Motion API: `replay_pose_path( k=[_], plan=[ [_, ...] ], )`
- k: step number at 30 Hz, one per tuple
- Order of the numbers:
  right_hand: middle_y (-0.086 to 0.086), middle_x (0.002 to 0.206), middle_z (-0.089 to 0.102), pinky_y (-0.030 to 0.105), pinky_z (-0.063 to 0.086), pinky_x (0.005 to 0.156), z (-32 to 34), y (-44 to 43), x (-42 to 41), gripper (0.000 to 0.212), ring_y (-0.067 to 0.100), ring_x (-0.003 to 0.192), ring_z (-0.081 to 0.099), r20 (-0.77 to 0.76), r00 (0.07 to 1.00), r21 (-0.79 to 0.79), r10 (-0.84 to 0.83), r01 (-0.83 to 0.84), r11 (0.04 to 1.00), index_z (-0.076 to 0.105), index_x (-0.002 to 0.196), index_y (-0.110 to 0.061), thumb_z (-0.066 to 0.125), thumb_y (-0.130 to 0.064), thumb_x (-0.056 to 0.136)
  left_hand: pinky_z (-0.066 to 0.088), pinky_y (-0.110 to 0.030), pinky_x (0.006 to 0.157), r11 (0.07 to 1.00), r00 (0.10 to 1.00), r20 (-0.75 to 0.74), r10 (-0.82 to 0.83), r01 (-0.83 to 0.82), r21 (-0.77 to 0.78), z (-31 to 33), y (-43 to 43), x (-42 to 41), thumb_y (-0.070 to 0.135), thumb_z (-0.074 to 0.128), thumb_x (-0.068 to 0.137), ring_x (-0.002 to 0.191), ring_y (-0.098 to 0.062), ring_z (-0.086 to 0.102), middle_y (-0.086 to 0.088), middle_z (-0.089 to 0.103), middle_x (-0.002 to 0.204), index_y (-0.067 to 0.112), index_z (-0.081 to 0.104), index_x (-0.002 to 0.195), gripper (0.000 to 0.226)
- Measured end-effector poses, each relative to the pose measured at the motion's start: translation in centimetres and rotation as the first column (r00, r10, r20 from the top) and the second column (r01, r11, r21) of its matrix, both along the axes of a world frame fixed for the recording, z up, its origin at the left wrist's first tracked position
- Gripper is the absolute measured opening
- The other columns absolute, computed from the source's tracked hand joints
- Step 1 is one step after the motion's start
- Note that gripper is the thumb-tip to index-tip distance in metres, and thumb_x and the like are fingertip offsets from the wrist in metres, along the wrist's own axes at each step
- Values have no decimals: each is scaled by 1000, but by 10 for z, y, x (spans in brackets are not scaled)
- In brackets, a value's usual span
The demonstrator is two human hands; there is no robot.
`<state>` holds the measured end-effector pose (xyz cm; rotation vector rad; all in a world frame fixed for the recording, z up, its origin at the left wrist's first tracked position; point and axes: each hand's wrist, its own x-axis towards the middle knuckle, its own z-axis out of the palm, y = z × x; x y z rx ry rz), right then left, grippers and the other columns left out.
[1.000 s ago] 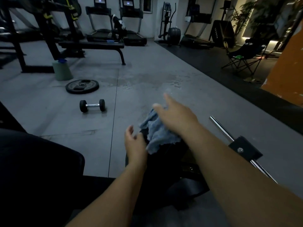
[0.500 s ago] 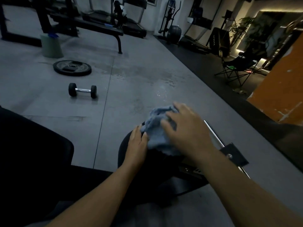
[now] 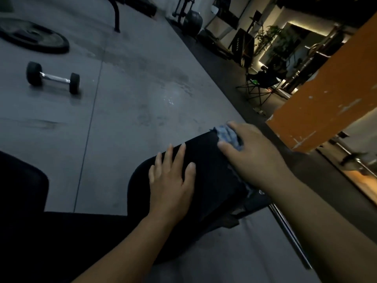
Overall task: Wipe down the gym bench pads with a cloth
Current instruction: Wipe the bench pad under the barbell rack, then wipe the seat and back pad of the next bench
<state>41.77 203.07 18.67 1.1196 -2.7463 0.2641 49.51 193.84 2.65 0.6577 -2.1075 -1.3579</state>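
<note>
Mid-wipe, I judge: the spread right grip (image 3: 257, 156) presses the cloth (image 3: 228, 133) at the pad (image 3: 212, 170)'s one o'clock end, the left grip (image 3: 171, 176) lies spread flat, and more wiping likely remains.

Bench pad (image 3: 210, 170): plain black throughout.
Cloth (image 3: 228, 135), at the pad's far right end: pale blue, faintly mottled.
Floor (image 3: 142, 88), left of and beyond the pad: mid grey, blotched with darker stains, crossed by a thin dark seam.
Dumbbell (image 3: 53, 78), well left of the pad: black heads, bright silver handle.
Weight plate (image 3: 34, 39), farther off to the pad's left: black.
Panel (image 3: 326, 99), right of the pad: flat orange, flecked with pale chips.
Folding chair (image 3: 259, 82), beyond the pad to the right: black, with one small bright green patch.
Bar (image 3: 289, 235), at the pad's near right: silver-grey.
</note>
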Motion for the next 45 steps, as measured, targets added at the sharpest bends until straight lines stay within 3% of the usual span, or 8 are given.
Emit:
replay_pose_path(
  k=[3,7,11,15,19,29,37,45],
  plan=[
    [-4,137,56,11,29,98,-13,9,2,32,11,125,48,-134,982,-109,132,-147,983,65,128,-18,54,-16,98,-3,-42,124,1000,1000,19,-13,13,-19,0,-3,-1,68,6,87,153,-13,-7,13,0,167,46,9,156,73],
    [2,114,67,29,34,106,-28,15,18,25,21,112,59,-241,954,-189,179,-227,956,72,100,-10,61,-1,79,16,-49,122,998,995,102,-2,9,-70,8,0,7,59,16,96,153,-24,12,-1,14,167,33,21,158,67],
    [-8,91,64,41,41,92,-18,13,18,14,26,95,61,-41,990,-225,138,-144,964,63,76,-18,58,-7,68,33,-59,112,979,929,371,23,54,-198,40,6,13,45,19,100,147,-33,30,-10,27,163,17,30,156,64],
    [-6,76,60,49,45,78,24,5,22,13,27,85,55,275,960,-109,58,-28,994,50,64,-28,43,-19,71,21,-60,117,959,800,598,-44,203,-200,115,3,30,53,15,96,152,-32,14,-6,9,168,28,16,159,67],
    [-2,86,57,45,47,80,107,24,42,20,22,88,52,428,904,-228,-18,127,965,59,74,-20,48,-4,71,11,-59,120,893,727,683,-77,355,-278,227,4,61,46,31,104,154,-28,-2,-1,-7,168,32,7,159,62],
    [10,121,58,37,46,99,329,132,98,43,25,114,48,210,968,-335,-135,201,920,64,120,-5,61,2,77,8,-53,122,724,811,565,-153,481,-494,490,51,80,41,43,99,154,-29,5,-5,7,168,26,17,158,66],
    [7,125,54,37,45,100,432,193,87,54,22,116,45,52,901,-401,-431,415,817,59,128,-8,63,2,75,8,-49,122,526,791,442,-423,611,-591,587,91,11,46,31,94,154,-28,6,-6,7,168,23,20,158,69],
    [4,132,54,31,40,102,507,327,108,54,19,120,44,-95,673,-476,-733,616,628,58,131,-12,60,-1,78,30,-56,113,302,649,289,-703,641,-706,646,237,-32,36,50,85,144,-36,35,-13,35,159,14,45,147,66]
  ],
)
